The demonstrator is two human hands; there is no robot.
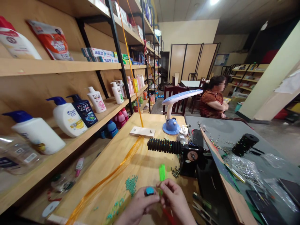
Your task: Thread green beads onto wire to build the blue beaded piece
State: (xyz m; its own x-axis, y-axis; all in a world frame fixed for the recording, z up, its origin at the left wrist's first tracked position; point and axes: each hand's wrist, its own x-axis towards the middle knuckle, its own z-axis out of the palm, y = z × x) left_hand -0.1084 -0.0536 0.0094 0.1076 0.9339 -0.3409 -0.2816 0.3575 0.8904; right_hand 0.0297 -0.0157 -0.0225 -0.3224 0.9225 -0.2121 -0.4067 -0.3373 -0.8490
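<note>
My left hand (142, 203) is closed, with a small blue cap-like piece (149, 190) at its curled fingers. Close against it, my right hand (172, 195) is closed in a pinch at the lower end of a bright green bundle of strands (162, 172). Between the fingertips is a small greenish bit, too blurred to name. Below the right hand shows a red strand (169, 215). Turquoise beads (131, 185) lie loose on the wooden table (112, 162), left of my hands. Several small metal pieces (175, 172) lie beyond the right hand.
Orange strands (119, 168) run across the table under a white block (142, 131). A black ridged roller (164, 146) juts over the table, beside a blue lamp (171, 125). Scissors (205, 212) lie right. Shelves with bottles (70, 120) line the left; a person (212, 100) sits behind.
</note>
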